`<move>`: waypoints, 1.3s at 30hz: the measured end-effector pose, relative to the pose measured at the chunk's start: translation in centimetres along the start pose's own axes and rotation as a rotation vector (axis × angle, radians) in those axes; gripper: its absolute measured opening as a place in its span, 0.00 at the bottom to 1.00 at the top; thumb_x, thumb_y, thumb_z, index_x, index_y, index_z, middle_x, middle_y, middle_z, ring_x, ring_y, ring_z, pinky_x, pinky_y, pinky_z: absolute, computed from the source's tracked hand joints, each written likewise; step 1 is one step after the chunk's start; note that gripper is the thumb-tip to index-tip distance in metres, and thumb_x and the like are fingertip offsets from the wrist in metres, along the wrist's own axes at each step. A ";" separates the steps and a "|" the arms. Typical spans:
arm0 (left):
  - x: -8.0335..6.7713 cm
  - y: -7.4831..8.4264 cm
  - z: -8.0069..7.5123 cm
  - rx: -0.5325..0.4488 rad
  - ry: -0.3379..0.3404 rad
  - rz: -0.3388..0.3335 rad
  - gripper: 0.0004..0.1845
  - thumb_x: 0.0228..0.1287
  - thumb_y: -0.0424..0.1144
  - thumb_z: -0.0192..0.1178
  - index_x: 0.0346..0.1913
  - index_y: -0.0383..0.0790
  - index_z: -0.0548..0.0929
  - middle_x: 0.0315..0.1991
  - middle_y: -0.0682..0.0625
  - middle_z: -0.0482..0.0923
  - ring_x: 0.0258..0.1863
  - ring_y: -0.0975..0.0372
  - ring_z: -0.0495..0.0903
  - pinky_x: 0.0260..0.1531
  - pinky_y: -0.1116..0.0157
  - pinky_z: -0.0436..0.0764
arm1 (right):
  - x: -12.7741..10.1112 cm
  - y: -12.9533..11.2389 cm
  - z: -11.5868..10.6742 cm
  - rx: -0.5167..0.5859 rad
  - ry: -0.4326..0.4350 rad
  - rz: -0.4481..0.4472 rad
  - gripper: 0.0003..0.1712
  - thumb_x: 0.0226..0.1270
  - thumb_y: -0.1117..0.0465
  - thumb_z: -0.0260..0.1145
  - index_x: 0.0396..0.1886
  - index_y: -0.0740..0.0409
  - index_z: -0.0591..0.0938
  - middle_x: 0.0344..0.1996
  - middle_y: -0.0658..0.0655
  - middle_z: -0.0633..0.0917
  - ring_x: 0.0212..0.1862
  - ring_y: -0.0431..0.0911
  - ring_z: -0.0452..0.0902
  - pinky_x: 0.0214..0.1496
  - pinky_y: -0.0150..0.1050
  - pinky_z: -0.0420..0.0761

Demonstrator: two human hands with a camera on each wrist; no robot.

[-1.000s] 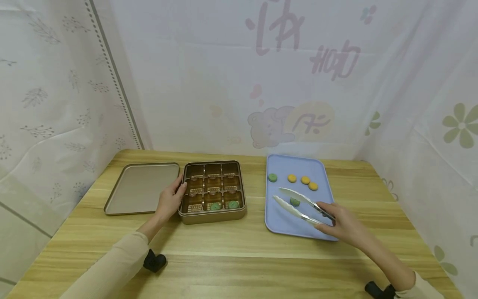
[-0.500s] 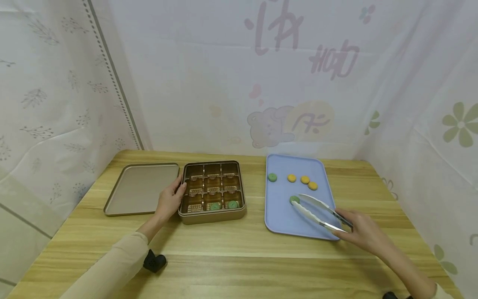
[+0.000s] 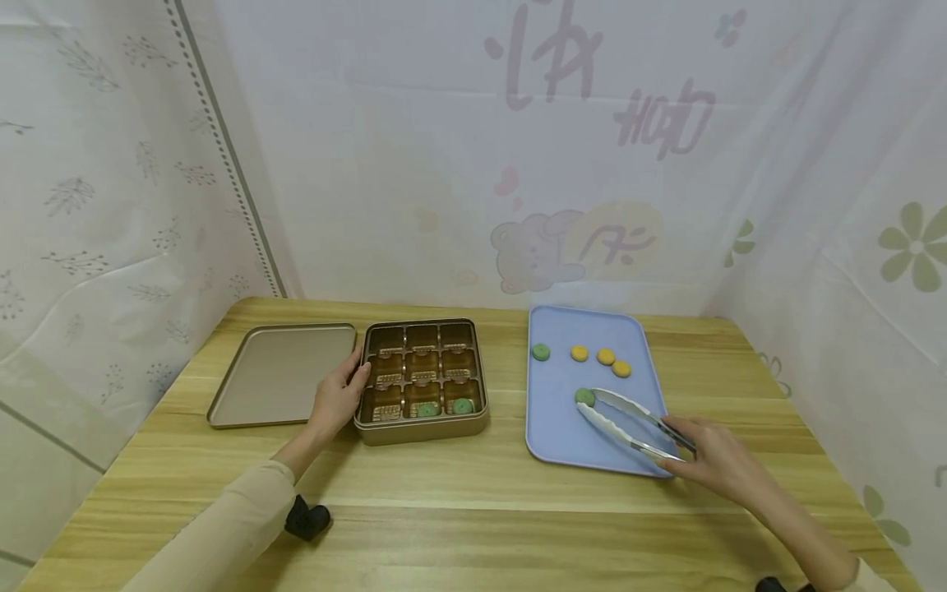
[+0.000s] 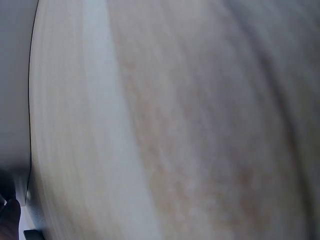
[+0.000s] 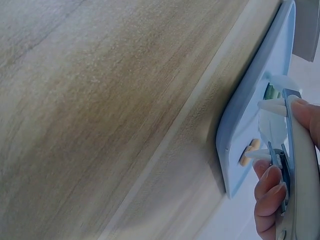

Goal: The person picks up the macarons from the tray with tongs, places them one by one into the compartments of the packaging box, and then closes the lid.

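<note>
Bracing the nine-section tin [image 3: 423, 432], likely against sliding, left hand [image 3: 338, 397] lays uncurled fingers on its left wall while right hand [image 3: 706, 458] pinches tongs [image 3: 608, 426], tips spread, presumably to straddle the nearer green pastry [image 3: 584, 396] on the blue tray [image 3: 555, 440].

On the pale cloth [image 3: 385, 164] behind the back edge of the bench [image 3: 473, 547], faint printed lettering showed. Large mauve strokes [image 3: 565, 41], shaped like handwriting, stood high on the cloth, partly cut off by the top of the head view; what they spelled could not be read. Below them, towards the bench's back right corner, a smaller slanted word [image 3: 662, 122] seemed to contain an H and an O, the other letters unclear. Lower, just above the bench's back edge, a yellow oval [image 3: 636, 215] carried another mauve character, not surely legible
</note>
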State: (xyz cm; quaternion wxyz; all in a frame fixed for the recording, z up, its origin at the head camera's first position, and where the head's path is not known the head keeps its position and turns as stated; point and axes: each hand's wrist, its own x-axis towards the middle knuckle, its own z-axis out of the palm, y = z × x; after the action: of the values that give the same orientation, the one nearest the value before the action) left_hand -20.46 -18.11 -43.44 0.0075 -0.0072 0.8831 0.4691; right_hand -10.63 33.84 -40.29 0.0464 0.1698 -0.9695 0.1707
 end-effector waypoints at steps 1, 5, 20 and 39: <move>0.0 0.0 0.0 0.002 0.002 0.002 0.30 0.80 0.46 0.41 0.77 0.37 0.53 0.75 0.35 0.56 0.73 0.42 0.59 0.71 0.46 0.64 | 0.0 0.0 0.0 0.001 -0.006 0.008 0.33 0.49 0.56 0.78 0.52 0.72 0.82 0.40 0.62 0.88 0.30 0.39 0.72 0.29 0.30 0.73; 0.0 0.0 0.0 0.002 0.006 0.003 0.30 0.80 0.45 0.41 0.77 0.37 0.54 0.74 0.35 0.56 0.73 0.42 0.59 0.70 0.46 0.65 | 0.1 -0.1 0.0 0.007 -0.028 0.029 0.34 0.50 0.55 0.78 0.53 0.73 0.81 0.41 0.64 0.88 0.32 0.42 0.74 0.30 0.31 0.74; 0.1 -0.1 0.0 -0.028 0.005 -0.005 0.30 0.80 0.46 0.42 0.77 0.37 0.54 0.75 0.36 0.56 0.73 0.43 0.59 0.70 0.46 0.66 | 0.1 0.1 0.3 0.000 0.005 -0.003 0.32 0.49 0.57 0.78 0.51 0.74 0.82 0.40 0.64 0.88 0.32 0.41 0.74 0.29 0.31 0.74; 0.2 -0.3 0.1 -0.016 -0.002 0.001 0.30 0.80 0.46 0.41 0.78 0.38 0.52 0.76 0.36 0.54 0.74 0.42 0.56 0.72 0.46 0.62 | 1.7 -1.7 0.0 -0.010 0.001 0.034 0.33 0.54 0.52 0.76 0.55 0.67 0.81 0.33 0.55 0.84 0.28 0.37 0.67 0.26 0.29 0.67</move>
State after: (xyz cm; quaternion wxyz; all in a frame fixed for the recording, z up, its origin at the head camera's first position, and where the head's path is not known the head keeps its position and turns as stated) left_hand -20.61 -18.20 -43.79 0.0084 -0.0065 0.8793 0.4761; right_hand -11.61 31.83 -39.54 0.0450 0.1527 -0.9731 0.1667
